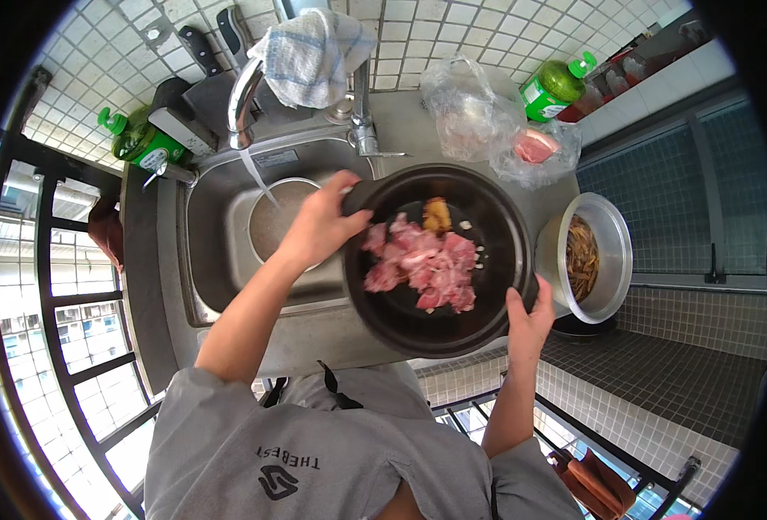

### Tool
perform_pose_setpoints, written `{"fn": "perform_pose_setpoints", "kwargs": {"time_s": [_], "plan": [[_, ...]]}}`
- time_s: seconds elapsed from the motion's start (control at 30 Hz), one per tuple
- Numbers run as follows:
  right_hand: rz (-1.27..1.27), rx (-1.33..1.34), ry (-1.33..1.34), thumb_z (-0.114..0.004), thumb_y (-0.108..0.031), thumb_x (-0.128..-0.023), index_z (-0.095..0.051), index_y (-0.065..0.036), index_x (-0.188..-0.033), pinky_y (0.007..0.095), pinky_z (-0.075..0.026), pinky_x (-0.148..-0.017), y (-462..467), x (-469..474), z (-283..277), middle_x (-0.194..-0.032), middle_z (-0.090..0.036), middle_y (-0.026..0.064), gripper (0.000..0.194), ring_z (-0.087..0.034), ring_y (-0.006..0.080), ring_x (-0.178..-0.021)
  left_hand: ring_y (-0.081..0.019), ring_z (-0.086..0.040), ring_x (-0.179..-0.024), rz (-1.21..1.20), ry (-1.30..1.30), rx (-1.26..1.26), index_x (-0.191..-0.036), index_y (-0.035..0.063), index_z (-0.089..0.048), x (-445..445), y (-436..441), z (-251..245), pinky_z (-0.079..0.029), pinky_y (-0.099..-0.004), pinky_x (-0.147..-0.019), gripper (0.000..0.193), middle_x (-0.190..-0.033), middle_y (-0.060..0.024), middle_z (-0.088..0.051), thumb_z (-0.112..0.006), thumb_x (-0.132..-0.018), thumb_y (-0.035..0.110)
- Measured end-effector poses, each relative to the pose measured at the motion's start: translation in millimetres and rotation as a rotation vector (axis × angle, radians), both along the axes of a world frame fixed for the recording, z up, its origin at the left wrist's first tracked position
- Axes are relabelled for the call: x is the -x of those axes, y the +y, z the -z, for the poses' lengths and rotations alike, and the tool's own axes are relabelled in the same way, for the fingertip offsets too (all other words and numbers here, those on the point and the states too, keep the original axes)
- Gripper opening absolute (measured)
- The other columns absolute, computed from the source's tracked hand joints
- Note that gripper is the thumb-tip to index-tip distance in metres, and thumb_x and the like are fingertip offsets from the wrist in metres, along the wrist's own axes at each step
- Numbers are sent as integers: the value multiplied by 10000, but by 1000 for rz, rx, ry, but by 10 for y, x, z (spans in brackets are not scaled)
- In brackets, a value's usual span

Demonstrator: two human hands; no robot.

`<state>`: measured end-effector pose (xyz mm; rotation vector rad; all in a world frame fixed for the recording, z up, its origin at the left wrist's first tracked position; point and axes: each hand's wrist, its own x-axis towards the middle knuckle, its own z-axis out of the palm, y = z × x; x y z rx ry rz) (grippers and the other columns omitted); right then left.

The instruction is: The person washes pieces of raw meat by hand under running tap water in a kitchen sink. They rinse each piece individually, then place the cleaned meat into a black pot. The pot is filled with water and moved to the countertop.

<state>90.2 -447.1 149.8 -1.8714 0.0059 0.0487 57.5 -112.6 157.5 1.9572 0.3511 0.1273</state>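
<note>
A dark round pot (383,325) is held between my two hands, above the counter at the sink's right edge. My left hand (325,224) grips its upper-left side at a handle. On its lower-right side, my right hand (529,318) has the rim between thumb and fingers. Raw meat pieces (422,260) are heaped inside, with a yellowish piece that looks like ginger (436,216) and small white bits beside them. Water runs from the faucet (243,110) into a round bowl (279,221) in the steel sink (221,260).
Right of the pot stands a metal pot (617,260) holding brown strips. Plastic bags (468,110), one with a piece of raw meat (536,146), lie at the back near a green pump bottle (552,91). Knives (198,49) and another green bottle (143,143) stand behind the sink.
</note>
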Motion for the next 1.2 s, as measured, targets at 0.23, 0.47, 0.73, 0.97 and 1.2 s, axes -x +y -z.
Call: {"fn": "perform_pose_setpoints", "kwargs": {"time_s": [0.23,0.47,0.73,0.97,1.2], "plan": [[-471,274,-114,-700,-208,-780,-553,13,-1126,403,-489,-814,1116,-472,51,-991,-652,225,436,-636,375,-915,-122,-612,-817,-430,49,245,-1079,-24,-521,983,619,-17,-496,-257,-730,315,-897,-90,-654,-644,-796,40],[-605,647,-364,-700,-386,-755,-609,47,-906,457,-485,-711,2151,-981,319,-839,-646,253,467,-632,409,-808,-149,-611,-794,-618,-78,45,-1065,-21,-562,1243,1080,343,-485,-294,-734,309,-870,-102,-657,-643,-785,82],[-681,675,-294,-676,-396,-763,-609,59,-1018,465,-453,-858,2525,-1391,310,-929,-648,263,525,-609,413,-899,-199,-630,-780,-670,-130,-84,-1091,-4,-573,995,1199,469,-493,-323,-742,342,-848,-141,-664,-638,-780,122],[-700,608,-271,-676,-364,-759,-610,51,-882,455,-478,-731,2497,-1397,384,-839,-648,258,438,-629,408,-834,-173,-623,-792,-656,-118,16,-1087,-14,-575,959,1226,512,-491,-304,-744,339,-855,-116,-665,-638,-781,117],[-666,650,-278,-681,-368,-754,-617,33,-875,455,-486,-731,2526,-1229,322,-831,-655,242,423,-633,405,-827,-151,-623,-809,-653,-88,54,-1115,-18,-577,1020,1290,595,-493,-286,-752,351,-884,-103,-665,-631,-789,99]]}}
